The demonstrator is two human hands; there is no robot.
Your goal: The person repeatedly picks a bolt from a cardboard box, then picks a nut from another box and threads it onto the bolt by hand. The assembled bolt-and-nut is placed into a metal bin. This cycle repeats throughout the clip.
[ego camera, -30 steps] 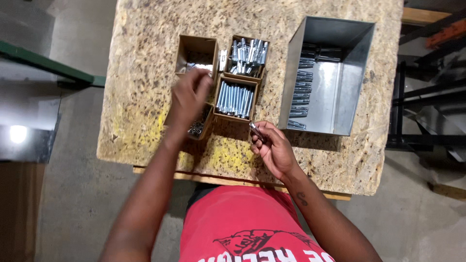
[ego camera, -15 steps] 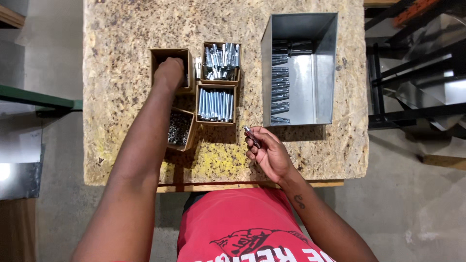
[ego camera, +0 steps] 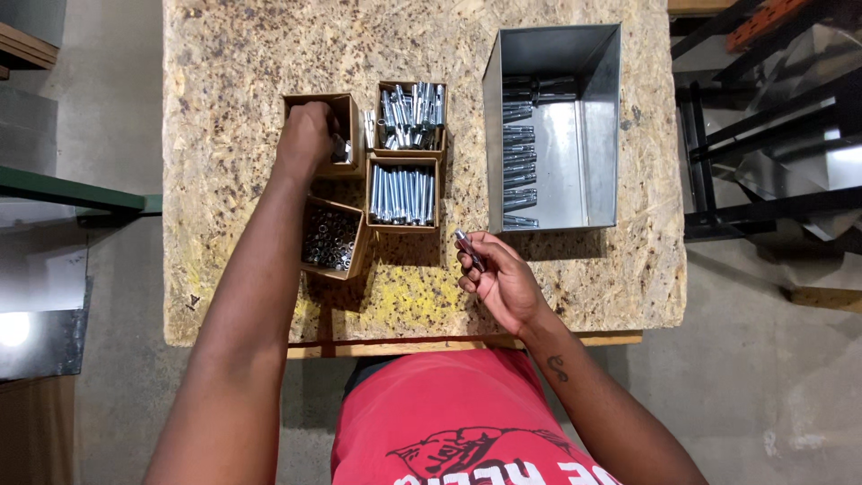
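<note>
Lower centre of frame: right hand [ego camera: 503, 283] curled around short grey metal bolt [ego camera: 469, 249], held just above yellow-speckled chipboard tabletop [ego camera: 224, 63].

Left of that: small brown cardboard box of dark nuts [ego camera: 330, 239]; beside it, cardboard box of long silver bolts laid in row [ego camera: 402, 194].

Further up, left of centre: left hand [ego camera: 307, 135] reaching into upper-left cardboard box [ego camera: 345, 106], fingers hidden, grip impossible to judge.

Next to it: cardboard box of jumbled silver bolts [ego camera: 411, 117].

Upper right: open grey sheet-metal bin [ego camera: 584, 153], column of finished pieces along left wall, most floor bare. Judged early stage; boxes well stocked.
</note>
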